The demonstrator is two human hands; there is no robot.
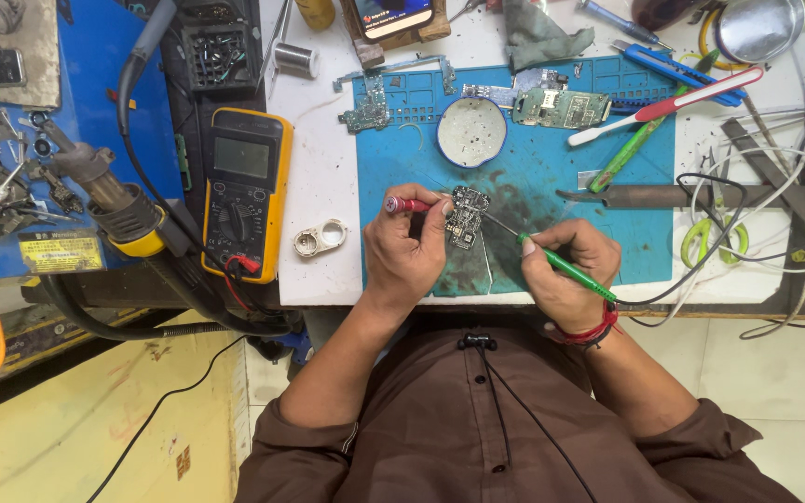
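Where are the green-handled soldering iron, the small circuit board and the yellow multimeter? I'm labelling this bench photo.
green-handled soldering iron (566, 267), head view, on the green grip.
small circuit board (467, 216), head view, on its middle.
yellow multimeter (243, 193), head view, on its dial face.

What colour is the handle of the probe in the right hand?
Green, with a thin metal tip; the probe shows in the head view, held by the right hand.

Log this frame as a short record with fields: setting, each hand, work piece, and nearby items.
setting: white workbench with a blue work mat
left hand: holds a red-handled tool beside the circuit board
right hand: holds a green-handled soldering iron, its tip reaching toward the board
work piece: small circuit board on the mat
nearby: yellow multimeter, round white dish, second circuit board, white toothbrush
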